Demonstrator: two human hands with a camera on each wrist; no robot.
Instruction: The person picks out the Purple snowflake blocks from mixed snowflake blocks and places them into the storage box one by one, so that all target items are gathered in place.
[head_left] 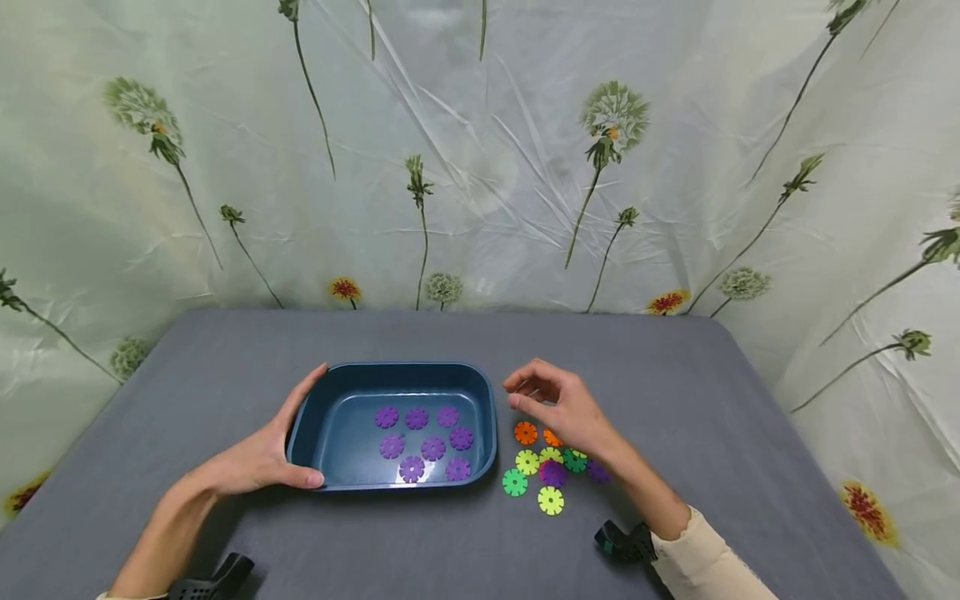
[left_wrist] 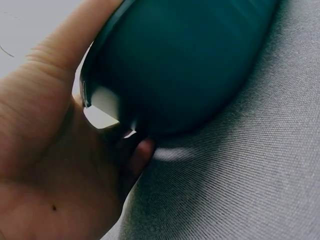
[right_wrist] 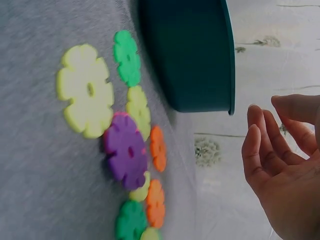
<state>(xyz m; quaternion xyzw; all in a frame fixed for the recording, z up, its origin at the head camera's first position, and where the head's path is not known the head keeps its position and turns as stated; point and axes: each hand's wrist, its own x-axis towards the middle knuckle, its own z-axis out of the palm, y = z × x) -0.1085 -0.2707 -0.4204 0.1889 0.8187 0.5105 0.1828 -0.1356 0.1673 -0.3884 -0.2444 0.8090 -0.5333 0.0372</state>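
A dark blue plastic tray (head_left: 341,433) sits on the table with several purple flower-shaped discs (head_left: 433,448) lying in it. My left hand (head_left: 255,454) holds the tray's left end, thumb at the near rim and fingers along the far left side; in the left wrist view the tray's wall (left_wrist: 180,60) fills the space beside the palm. Just right of the tray, my right hand (head_left: 562,404) hovers with loosely bent fingers, and the right wrist view shows nothing between them. Below it lie loose discs: orange (head_left: 525,432), green (head_left: 514,482), yellow (head_left: 551,500) and purple (head_left: 553,474).
A grey cloth covers the table (head_left: 397,550). Behind it hangs a pale curtain (head_left: 495,183) printed with dandelions. Some loose discs overlap, and the right forearm partly hides those on the right. A black band (head_left: 626,542) is around the right wrist.
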